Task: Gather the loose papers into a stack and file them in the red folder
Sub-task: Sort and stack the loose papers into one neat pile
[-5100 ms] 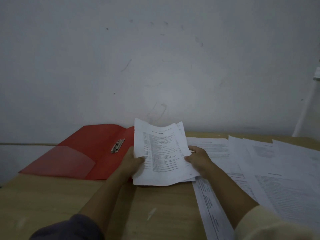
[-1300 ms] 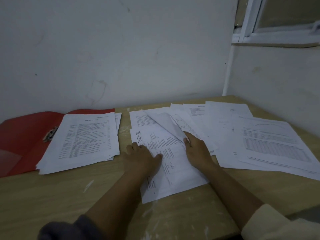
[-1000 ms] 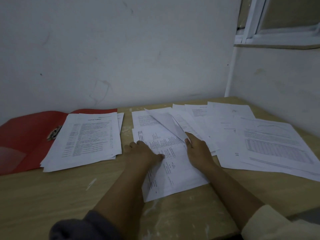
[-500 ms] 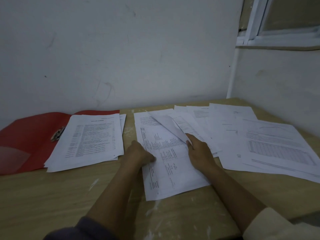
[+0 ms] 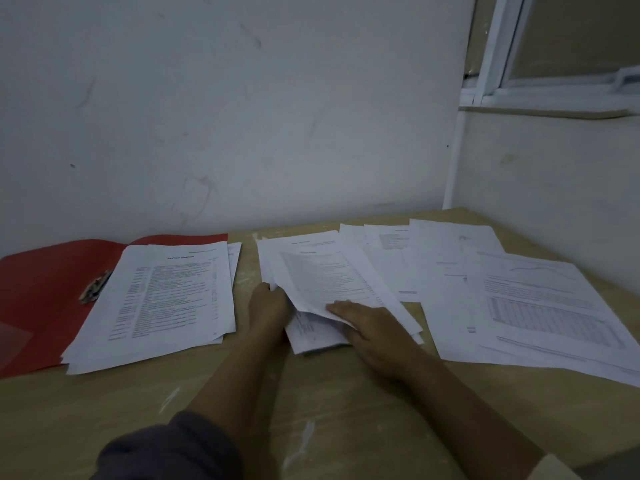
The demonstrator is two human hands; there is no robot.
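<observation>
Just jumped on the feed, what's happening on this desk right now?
A person is gathering loose papers on a wooden table. The left hand grips the left edge of a few sheets in the middle while the right hand presses on them. A gathered stack lies partly on the open red folder at left, not yet clipped in. More loose pages are spread out to the right, untouched.

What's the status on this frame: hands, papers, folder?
Left hand gripping left edge of middle sheets; right hand flat on them. Gathered stack lying half on open red folder. Loose papers still spread right. Nothing blocking.
</observation>
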